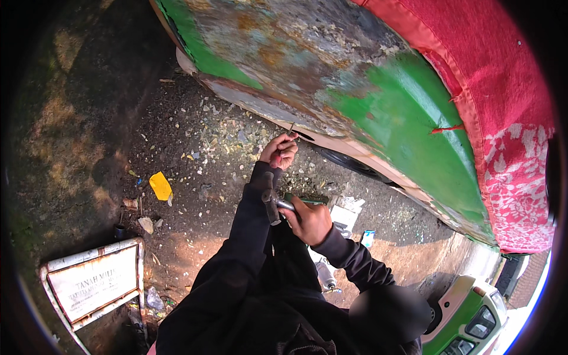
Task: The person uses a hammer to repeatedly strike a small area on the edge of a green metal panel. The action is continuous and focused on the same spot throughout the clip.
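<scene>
My left hand is closed around a screwdriver with a red handle. Its thin metal shaft points up at the pale lower edge of a vehicle body, close to a dark slot there. Whether the tip touches the metal I cannot tell. Nearer to me, my right hand grips a hammer by its handle. The hammer's head hangs over my left forearm, apart from the screwdriver. The body panel is green, with broad bare, rusty and scraped patches.
A red cloth with white pattern covers the vehicle's upper side; a wheel shows beneath it. Paint flakes and a yellow scrap litter the ground. A rusty-framed white sign stands at left, a green-and-white vehicle at lower right.
</scene>
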The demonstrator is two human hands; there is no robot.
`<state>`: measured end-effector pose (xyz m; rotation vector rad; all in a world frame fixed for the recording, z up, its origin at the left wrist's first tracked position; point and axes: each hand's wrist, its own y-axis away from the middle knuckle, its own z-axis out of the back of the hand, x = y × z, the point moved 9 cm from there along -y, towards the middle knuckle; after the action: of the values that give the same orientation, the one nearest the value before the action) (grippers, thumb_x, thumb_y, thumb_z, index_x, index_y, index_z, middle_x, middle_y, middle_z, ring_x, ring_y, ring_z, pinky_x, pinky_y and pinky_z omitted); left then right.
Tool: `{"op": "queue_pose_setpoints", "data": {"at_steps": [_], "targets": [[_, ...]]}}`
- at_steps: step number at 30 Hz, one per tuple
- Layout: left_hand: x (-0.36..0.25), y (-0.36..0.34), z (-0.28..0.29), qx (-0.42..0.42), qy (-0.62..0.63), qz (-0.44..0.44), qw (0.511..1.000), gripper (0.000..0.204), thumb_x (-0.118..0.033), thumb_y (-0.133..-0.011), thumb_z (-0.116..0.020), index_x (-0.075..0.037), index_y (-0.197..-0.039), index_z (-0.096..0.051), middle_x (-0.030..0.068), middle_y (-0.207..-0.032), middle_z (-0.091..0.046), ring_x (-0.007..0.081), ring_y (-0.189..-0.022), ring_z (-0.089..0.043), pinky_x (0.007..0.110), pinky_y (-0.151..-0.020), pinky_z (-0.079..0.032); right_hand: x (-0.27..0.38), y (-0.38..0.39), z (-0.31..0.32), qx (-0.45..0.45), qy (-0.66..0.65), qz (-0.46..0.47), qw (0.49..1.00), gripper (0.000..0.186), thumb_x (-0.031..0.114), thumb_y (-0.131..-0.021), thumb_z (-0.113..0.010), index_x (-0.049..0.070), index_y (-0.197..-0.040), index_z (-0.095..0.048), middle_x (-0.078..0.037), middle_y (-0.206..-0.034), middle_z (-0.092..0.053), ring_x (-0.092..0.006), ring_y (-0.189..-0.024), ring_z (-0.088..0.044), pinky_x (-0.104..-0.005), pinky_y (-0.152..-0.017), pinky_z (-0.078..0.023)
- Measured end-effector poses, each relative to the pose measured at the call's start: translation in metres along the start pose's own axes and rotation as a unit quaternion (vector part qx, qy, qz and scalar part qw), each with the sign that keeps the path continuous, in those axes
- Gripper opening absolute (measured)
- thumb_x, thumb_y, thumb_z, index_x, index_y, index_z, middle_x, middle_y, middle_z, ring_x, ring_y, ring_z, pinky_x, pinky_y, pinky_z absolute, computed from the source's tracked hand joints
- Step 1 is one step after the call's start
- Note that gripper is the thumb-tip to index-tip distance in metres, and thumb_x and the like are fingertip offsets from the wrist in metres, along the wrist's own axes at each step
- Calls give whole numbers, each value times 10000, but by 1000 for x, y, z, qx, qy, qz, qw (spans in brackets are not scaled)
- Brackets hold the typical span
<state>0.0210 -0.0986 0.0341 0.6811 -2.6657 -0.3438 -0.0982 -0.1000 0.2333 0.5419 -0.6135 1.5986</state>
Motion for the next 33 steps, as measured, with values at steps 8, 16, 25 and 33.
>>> {"op": "queue_pose_setpoints", "data": {"at_steps": [8, 16, 25, 33], "targets": [[1, -13, 3, -27, -30, -59, 997, 85, -51, -876, -444, 9, -921, -484, -32, -516, -336, 79, -446, -310, 212, -363, -319, -21, 10, 13, -3, -84, -28, 996, 250, 272, -839, -606, 34, -792, -545, -138, -552, -520, -340, -488, -540, -394, -462, -404], [8, -35, 0, -51, 20, -63, 997, 55, -59, -870, -436, -6, -855, -444, -18, -528, -354, 109, -470, -347, 237, -398, -360, -76, 6, -7, -35, 23, -27, 999, 223, 252, -840, -596, 37, -822, -539, -150, -565, -543, -347, -482, -547, -393, -447, -417], [12, -47, -3, -58, -10, -128, 990, 49, -36, -847, -430, -16, -802, -435, -4, -521, -333, 128, -480, -348, 248, -405, -380, -95, 9, -3, -47, 28, -75, 996, 201, 194, -847, -530, 9, -925, -526, -189, -535, -501, -396, -505, -540, -449, -475, -420], [18, -65, 1, -155, -8, -146, 977, 158, -122, -869, -402, -92, -719, -360, 43, -566, -346, 196, -436, -370, 308, -363, -321, -99, 26, 15, -181, -7, 9, 983, 233, 144, -743, -555, -1, -926, -554, -149, -509, -502, -351, -431, -522, -384, -440, -407]]}}
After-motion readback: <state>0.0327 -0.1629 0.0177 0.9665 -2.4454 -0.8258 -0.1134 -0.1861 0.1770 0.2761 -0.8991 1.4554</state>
